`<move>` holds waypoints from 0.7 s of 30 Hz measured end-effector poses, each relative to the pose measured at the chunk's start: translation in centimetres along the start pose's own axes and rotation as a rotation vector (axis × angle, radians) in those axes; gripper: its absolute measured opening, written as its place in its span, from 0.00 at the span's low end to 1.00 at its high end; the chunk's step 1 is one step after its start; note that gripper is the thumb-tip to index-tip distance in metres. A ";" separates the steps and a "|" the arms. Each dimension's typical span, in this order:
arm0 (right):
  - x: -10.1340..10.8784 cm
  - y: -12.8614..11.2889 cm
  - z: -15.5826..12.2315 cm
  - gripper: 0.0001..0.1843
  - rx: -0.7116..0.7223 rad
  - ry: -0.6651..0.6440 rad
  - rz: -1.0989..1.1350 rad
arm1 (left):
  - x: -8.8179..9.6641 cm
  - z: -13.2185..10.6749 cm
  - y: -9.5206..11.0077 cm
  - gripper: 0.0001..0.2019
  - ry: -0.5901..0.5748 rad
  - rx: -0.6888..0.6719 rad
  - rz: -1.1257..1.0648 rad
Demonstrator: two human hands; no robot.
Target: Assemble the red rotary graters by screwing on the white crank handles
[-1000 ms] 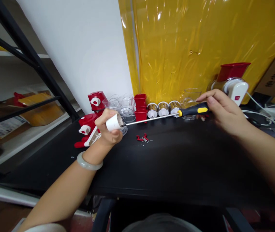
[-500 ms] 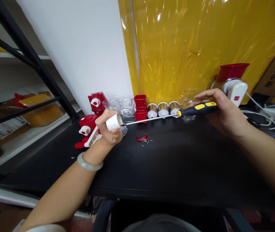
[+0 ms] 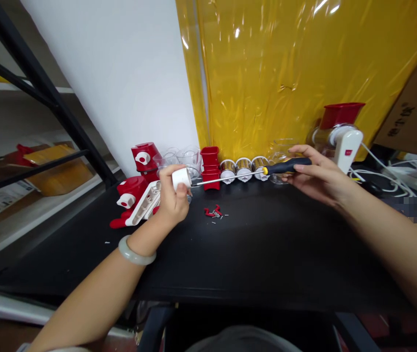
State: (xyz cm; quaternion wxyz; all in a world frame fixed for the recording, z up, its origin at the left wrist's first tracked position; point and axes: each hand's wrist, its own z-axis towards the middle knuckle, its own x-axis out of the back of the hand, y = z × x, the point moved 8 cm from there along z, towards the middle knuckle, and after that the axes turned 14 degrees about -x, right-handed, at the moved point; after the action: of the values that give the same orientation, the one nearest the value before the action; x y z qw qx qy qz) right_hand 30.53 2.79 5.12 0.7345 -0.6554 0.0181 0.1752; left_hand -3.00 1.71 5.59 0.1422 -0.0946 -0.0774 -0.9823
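My left hand [image 3: 172,203] is closed round a white plastic part [image 3: 181,177] with a round end, held just above the black table [image 3: 259,259]. My right hand [image 3: 316,176] grips the black and yellow handle of a long screwdriver [image 3: 263,173]. Its thin metal shaft runs left and its tip meets the round end of the white part. Small red clips and loose screws [image 3: 213,213] lie on the table just below the shaft.
Red and white grater bodies [image 3: 137,195], clear plastic cups [image 3: 184,159], red hoppers [image 3: 210,164] and three metal drums [image 3: 244,168] stand along the back by a yellow plastic sheet [image 3: 285,73]. An assembled grater [image 3: 340,132] and white cables [image 3: 387,173] are at right. A black shelf frame [image 3: 47,98] stands at left.
The view has shifted slightly. My left hand has turned the white part more upright, and my right hand has rolled the screwdriver handle in its fingers while the tip stays at the part.
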 end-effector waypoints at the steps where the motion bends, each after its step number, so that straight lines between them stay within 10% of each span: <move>1: 0.2 0.1 0.1 0.23 0.003 0.004 -0.014 | -0.3 0.0 0.1 0.22 -0.020 0.030 -0.014; 12: 2.8 2.0 2.1 0.27 0.051 0.260 -0.403 | -2.8 -1.4 -2.5 0.22 -0.084 0.589 -0.168; 21: 3.1 3.8 2.7 0.16 -0.019 0.265 -0.103 | -3.6 -2.1 -2.6 0.16 -0.073 0.776 -0.194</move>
State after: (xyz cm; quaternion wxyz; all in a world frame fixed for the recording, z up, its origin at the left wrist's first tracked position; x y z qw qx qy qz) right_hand 31.81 6.44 1.11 0.7274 -0.6798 0.0796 0.0493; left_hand -0.67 4.73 2.50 0.0714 -0.0611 -0.4561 -0.8850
